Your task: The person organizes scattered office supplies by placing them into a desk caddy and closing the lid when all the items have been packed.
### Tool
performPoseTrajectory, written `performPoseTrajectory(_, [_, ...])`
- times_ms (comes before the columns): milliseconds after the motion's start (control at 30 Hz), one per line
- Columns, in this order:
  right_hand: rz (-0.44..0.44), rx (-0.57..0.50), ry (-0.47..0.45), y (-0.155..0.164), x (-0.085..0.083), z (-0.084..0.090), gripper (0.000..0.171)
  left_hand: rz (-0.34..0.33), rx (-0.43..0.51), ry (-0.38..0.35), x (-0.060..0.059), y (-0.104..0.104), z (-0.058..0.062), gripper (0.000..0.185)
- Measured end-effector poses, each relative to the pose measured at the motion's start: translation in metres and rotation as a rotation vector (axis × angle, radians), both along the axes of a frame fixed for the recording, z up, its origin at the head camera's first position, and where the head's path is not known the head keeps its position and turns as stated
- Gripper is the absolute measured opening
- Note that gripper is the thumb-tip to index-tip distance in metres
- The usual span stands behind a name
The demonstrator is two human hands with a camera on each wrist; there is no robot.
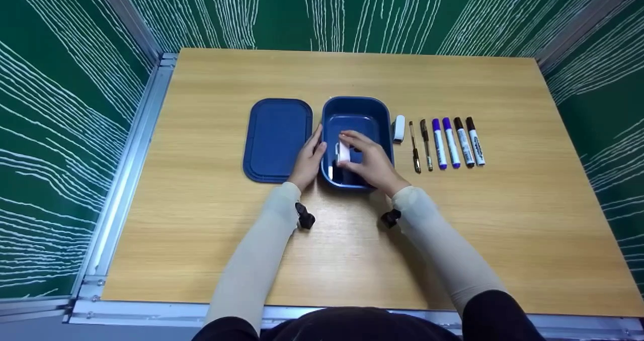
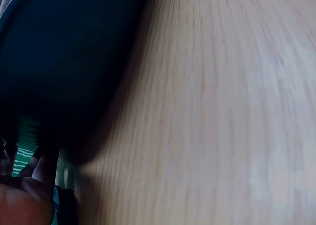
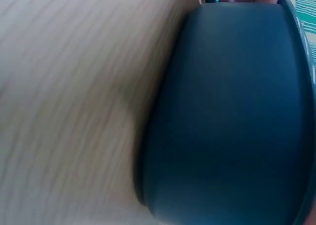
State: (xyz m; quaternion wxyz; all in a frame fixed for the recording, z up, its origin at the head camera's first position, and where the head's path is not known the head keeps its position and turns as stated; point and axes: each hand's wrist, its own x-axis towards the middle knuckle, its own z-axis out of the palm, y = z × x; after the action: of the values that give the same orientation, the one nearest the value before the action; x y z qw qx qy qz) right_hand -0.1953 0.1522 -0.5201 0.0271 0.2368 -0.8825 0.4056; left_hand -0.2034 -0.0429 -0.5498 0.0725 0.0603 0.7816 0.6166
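A dark blue rectangular box stands uncovered on the table. My right hand reaches over its right side and pinches a small white block between thumb and fingers, inside or just above the box; its exact kind is unclear. Along the left wall my left hand rests with its fingers fairly straight, touching the outside of the box. The left wrist view has that hand beside the dark box side. In the right wrist view the box's outer wall hides the pinched block.
Left of the box lies its flat blue lid. Against the right side sits another white block. Further right are two pens, two purple-capped markers and two dark-capped markers in a row on the wooden table.
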Motion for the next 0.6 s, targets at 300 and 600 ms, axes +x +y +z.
performPoseTrajectory(300, [-0.014, 0.034, -0.072, -0.002, -0.0024, -0.0003, 0.059, -0.017, -0.014, 0.007, -0.0003, 0.0011, 0.0007, 0.054])
performPoseTrajectory(600, [0.051, 0.09, -0.119, -0.0064, -0.005, -0.0037, 0.059, -0.016, -0.005, -0.006, 0.0008, -0.0013, -0.0013, 0.054])
